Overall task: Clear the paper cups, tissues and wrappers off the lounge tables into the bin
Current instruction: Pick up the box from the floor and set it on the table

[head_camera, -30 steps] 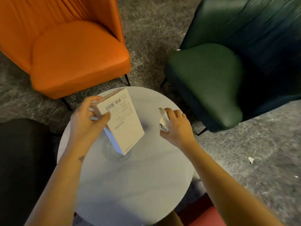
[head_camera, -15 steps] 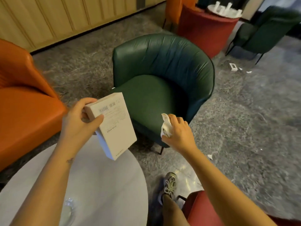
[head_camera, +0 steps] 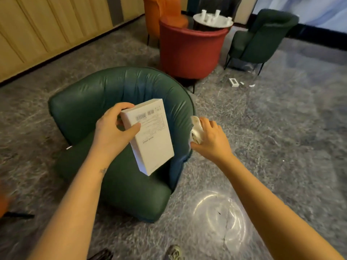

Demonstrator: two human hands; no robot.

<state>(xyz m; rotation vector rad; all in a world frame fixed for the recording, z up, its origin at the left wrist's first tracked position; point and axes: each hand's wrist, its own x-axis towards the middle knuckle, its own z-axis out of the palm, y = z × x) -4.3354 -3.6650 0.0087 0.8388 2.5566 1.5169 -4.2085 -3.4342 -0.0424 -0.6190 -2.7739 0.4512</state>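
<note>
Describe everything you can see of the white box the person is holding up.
The white box is a flat, closed rectangular carton, seemingly cardboard. Its broad face shows a barcode near the top and printed text too blurred to read. It hangs tilted in the air, gripped at its upper end by the left hand, thumb on the face. Nothing else touches it.
</note>
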